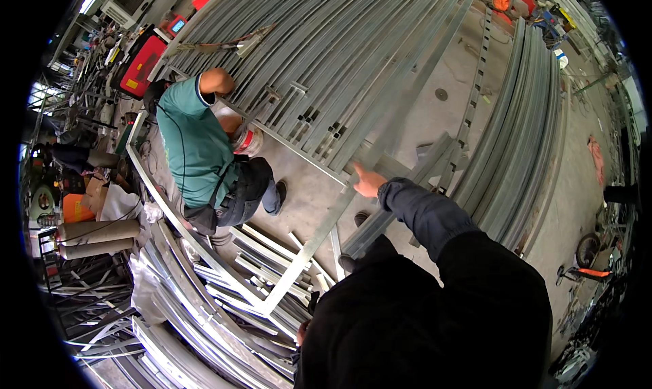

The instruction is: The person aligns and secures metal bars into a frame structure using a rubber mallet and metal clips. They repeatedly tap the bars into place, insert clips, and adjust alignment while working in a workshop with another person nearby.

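My right hand [369, 180], at the end of a dark sleeve, is on a long pale metal tube frame [299, 265]. One finger stretches along it and the others curl at its edge. From there the frame runs down to a corner near my left side, then up and away past a co-worker. Part of the tube beyond my hand is blurred. Only a small part of my left hand [301, 332] shows beside my dark jacket, low in the view. Its fingers are mostly hidden, so what it holds is unclear.
A co-worker [200, 154] in a green shirt bends beside a bucket [248, 142] at left. Long grey metal profiles [326, 56] lie in rows ahead. More bundled profiles [519, 131] stand right; cut lengths [261, 253] and gas cylinders [98, 231] lie left.
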The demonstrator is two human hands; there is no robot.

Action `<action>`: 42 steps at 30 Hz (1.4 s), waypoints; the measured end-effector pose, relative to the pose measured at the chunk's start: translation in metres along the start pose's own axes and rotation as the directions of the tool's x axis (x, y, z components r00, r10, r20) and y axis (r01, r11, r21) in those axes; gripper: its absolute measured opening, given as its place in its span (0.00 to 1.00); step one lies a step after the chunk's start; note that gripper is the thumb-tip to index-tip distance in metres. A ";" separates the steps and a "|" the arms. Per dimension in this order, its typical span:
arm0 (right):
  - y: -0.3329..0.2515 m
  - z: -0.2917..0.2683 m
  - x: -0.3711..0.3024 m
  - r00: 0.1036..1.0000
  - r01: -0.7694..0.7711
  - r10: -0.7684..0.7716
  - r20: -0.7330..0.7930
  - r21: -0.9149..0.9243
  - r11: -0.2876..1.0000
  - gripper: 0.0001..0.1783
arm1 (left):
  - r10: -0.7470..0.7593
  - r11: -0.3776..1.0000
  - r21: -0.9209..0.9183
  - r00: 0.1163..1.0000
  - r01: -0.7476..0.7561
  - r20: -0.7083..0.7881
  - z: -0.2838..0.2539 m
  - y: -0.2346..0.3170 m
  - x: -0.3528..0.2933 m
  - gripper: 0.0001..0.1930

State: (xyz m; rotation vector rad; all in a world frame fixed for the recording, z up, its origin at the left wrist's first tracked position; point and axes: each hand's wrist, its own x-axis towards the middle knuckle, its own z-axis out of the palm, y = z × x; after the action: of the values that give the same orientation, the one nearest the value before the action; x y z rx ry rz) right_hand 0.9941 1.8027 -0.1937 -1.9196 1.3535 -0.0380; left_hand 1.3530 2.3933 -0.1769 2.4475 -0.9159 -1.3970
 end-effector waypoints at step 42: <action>0.016 0.016 -0.108 0.965 -0.012 0.071 -0.251 0.228 0.974 0.30 | 0.014 0.985 -0.170 1.000 -0.017 -0.019 -0.002 0.000 0.022 0.24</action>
State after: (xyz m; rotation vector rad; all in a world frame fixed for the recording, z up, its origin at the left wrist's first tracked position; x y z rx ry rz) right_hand 0.9419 1.8971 -0.1724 -1.7373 1.4893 -0.4175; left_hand 1.3630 2.3800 -0.1912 2.3183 -0.7755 -1.3842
